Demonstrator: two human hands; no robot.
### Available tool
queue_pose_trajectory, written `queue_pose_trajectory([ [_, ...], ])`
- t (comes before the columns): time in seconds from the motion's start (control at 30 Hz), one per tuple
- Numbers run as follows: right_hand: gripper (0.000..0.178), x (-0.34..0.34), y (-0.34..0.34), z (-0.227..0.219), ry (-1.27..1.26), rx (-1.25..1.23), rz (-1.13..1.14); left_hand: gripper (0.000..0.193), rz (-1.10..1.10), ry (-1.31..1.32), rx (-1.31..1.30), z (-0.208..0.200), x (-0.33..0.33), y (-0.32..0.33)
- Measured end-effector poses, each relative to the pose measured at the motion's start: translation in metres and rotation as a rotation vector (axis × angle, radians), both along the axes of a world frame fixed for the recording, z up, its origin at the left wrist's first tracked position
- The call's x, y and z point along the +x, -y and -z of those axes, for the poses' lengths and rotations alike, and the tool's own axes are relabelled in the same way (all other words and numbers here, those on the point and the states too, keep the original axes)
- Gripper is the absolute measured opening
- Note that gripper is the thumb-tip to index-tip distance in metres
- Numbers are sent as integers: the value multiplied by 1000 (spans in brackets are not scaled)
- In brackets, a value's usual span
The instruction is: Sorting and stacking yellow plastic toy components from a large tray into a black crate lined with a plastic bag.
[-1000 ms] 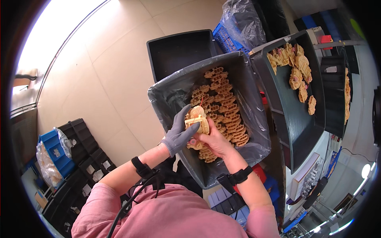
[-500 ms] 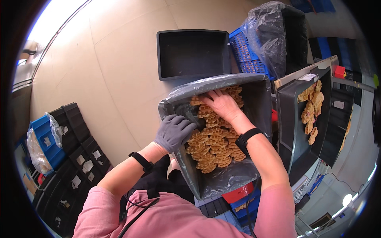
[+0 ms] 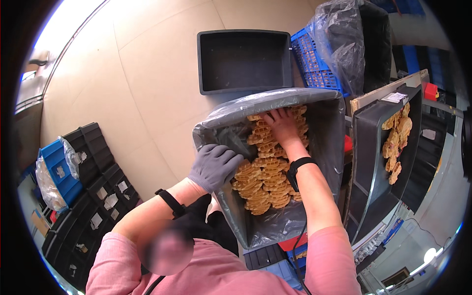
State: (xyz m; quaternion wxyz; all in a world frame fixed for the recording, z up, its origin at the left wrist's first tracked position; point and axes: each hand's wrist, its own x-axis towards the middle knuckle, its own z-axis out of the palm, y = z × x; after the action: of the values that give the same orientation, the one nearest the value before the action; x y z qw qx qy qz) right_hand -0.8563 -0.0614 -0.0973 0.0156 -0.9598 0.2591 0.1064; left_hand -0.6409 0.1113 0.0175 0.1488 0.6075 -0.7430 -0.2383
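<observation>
A deep grey crate (image 3: 330,118) lined with clear plastic film stands in front of me. Inside it, golden waffles (image 3: 265,184) are stacked in overlapping rows from the near end to the far end. My right hand (image 3: 284,129), bare, lies on the waffles at the far end, fingers spread and pointing away from me. Over the crate's left edge curls my left hand (image 3: 215,167) in a grey glove, gripping the lined rim; its fingertips are partly hidden.
Beyond the crate lies a bare black tray (image 3: 246,91) on the floor. A blue basket (image 3: 314,69) and a film-draped crate (image 3: 376,49) stand at the far right. A tilted tray with waffles (image 3: 366,147) is on my right; stacked black crates (image 3: 98,191) are on my left.
The view has shifted slightly, moving the surroundings to the right. My right hand stays on the far waffles, now looking a little lower in the crate. My left hand holds its place.
</observation>
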Motion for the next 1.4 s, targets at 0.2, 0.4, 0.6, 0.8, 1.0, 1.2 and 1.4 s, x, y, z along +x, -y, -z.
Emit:
queue_pose_trajectory([
  [0.2, 61, 9, -30, -31, -67, -23, 179, 30, -2, 8, -34, 1, 2, -1],
  [0.4, 63, 10, -63, -13, -164, 126, 313, 31, -1, -1, -51, 1, 0, -2],
  [0.6, 60, 30, -73, -9, -234, 150, 412, 30, -7, 10, -88, 2, -2, -2],
  [0.8, 40, 26, -55, -19, 250, 372, 745, 29, 0, 20, -90, 1, -2, -1],
  [1.0, 44, 31, -47, -1, 546, 408, 945, 29, 5, 24, -98, 2, -3, 0],
  [1.2, 36, 31, -48, 13, 727, 446, 1024, 30, 0, 24, -97, 2, -2, 1],
  [1.4, 32, 18, -42, 38, 756, 375, 929, 29, 4, 28, -102, 2, -3, 1],
])
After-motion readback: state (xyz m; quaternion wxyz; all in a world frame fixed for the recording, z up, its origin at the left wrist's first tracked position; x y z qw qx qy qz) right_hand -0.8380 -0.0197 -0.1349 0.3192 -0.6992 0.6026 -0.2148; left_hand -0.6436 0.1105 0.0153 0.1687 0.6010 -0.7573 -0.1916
